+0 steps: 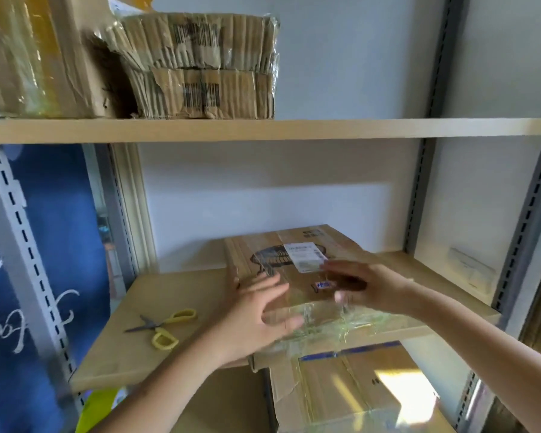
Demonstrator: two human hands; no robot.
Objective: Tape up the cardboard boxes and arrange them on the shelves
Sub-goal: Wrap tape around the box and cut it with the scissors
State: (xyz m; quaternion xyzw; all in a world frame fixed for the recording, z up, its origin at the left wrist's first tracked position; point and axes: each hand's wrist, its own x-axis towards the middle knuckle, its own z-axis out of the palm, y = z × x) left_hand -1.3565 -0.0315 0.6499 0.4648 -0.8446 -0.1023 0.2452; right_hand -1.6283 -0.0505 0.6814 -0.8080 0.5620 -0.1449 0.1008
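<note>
- Box [294, 270] lies flat on middle shelf [169, 292], near edge overhanging, clear tape crumpled along that edge.
- Left hand [256, 310] rests on box's near-left part, fingers spread and straight, gripping nothing.
- Right hand [366, 285] lies flat over the top by the label [306, 256], fingers extended; blurred.
- Scissors [163, 326] sit on the shelf, left of box, apart from it.
- Judged step: seating box on shelf. Push evenly with both palms, square to back wall; avoid snagging loose tape.
</note>
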